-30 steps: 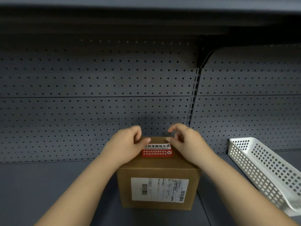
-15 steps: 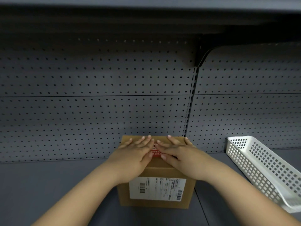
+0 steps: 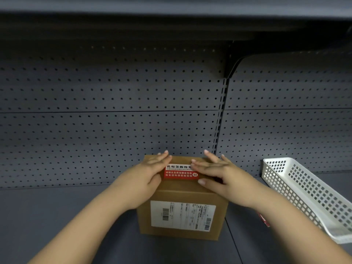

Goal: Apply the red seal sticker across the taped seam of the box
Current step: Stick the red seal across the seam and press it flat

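The brown cardboard box [image 3: 182,212] sits flat on the grey shelf, in the low middle of the view. Its front side has a white label with black bar codes. The red seal sticker [image 3: 180,173] lies flat on the box top, at 12 o'clock from the label. It has a white strip with black letters along its far edge.
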### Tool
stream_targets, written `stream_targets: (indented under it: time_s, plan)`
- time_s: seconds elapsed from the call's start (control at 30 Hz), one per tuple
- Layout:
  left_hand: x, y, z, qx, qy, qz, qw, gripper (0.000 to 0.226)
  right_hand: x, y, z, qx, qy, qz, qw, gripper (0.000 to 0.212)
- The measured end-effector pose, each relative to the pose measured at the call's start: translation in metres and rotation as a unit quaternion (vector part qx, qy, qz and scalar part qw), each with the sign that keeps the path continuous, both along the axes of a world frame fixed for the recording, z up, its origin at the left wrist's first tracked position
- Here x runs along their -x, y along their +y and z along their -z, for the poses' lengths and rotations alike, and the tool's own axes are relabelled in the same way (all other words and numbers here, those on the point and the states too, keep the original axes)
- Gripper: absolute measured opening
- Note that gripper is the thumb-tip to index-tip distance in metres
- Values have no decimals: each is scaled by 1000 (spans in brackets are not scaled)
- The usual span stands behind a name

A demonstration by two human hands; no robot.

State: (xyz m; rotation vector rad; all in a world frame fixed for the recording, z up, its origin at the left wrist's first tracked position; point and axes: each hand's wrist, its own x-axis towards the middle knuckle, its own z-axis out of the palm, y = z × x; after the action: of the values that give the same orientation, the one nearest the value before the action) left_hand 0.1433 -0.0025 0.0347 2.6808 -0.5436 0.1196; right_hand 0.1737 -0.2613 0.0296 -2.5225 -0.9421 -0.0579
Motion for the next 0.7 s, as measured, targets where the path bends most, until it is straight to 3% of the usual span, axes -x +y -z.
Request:
stream_targets:
  time_s: [0.1, 0.23, 0.53, 0.7]
  plan:
    - [14, -4, 3, -35, -11, 63, 997, 53, 5, 3, 2, -22, -11, -57, 998, 46]
    - [12, -5, 21, -96, -66, 70, 991, 64, 7, 9, 15, 0, -34, -66, 997, 44]
    - [8, 12, 32, 96, -131, 34, 986, 59, 3, -12, 19, -97, -2, -64, 993, 49]
    - [13, 12, 39, 132, -175, 19, 975, 52, 6, -18, 20, -168, 34, -40, 984, 46]
